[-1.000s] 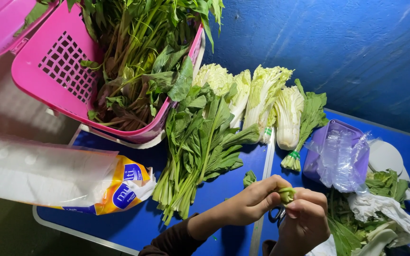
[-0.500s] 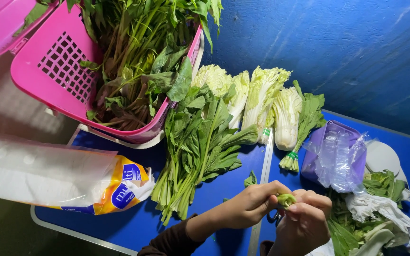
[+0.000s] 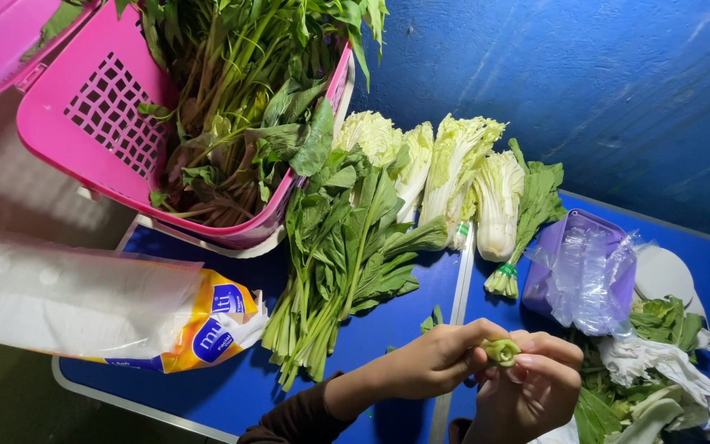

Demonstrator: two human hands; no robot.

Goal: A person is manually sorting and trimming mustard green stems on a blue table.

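Head view: I see the left hand (image 3: 433, 362) and right hand (image 3: 536, 390) meeting low over the blue table (image 3: 232, 386), fingers of both closed on a small green stem piece (image 3: 501, 351) pinched between them. Just left lies a bunch of leafy greens (image 3: 347, 255); cabbages (image 3: 454, 173) lie behind, a pink basket (image 3: 100, 115) further left, a purple tub (image 3: 585, 263) to the right.

A long roll of clear plastic bags (image 3: 84, 304) lies at the counter's (image 3: 232, 386) left edge, its end wrapped in a yellow, white and blue label (image 3: 211, 329). Crumpled clear plastic wrap (image 3: 589, 275) sits in a purple tub (image 3: 548, 288) at right.
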